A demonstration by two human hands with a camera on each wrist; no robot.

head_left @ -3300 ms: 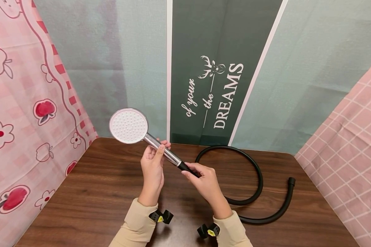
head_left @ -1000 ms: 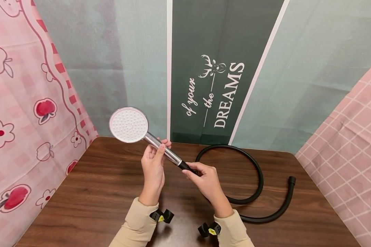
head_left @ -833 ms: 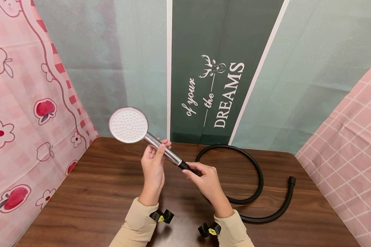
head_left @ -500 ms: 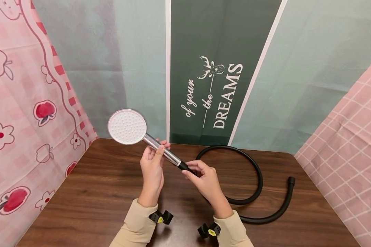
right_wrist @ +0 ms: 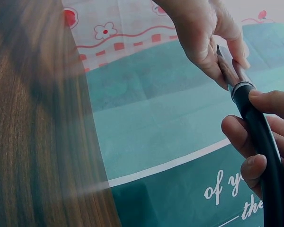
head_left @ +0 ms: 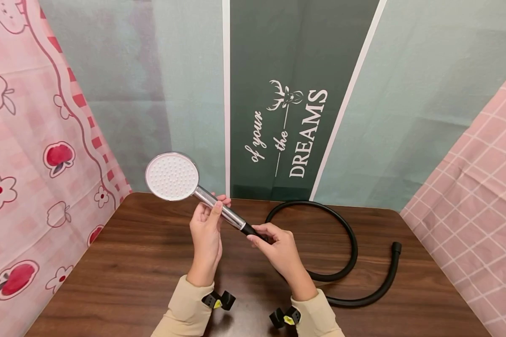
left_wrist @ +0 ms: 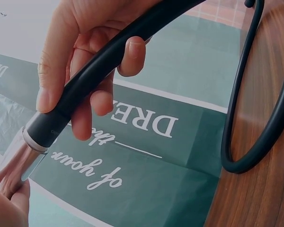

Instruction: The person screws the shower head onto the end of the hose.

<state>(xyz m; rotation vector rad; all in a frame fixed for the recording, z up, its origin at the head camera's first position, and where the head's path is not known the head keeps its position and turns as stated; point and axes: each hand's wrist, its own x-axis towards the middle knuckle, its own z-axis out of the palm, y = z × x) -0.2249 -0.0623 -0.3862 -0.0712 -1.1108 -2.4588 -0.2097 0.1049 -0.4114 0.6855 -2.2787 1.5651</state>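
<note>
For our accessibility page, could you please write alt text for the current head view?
A person's left hand holds a silver, white-faced shower head by its handle, and the right hand grips the black hose where it meets that handle. The hose curves across a wooden table.

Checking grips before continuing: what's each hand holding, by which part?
Left hand: shower head, by its silver handle. Right hand: black hose, by the end meeting that handle.
</note>
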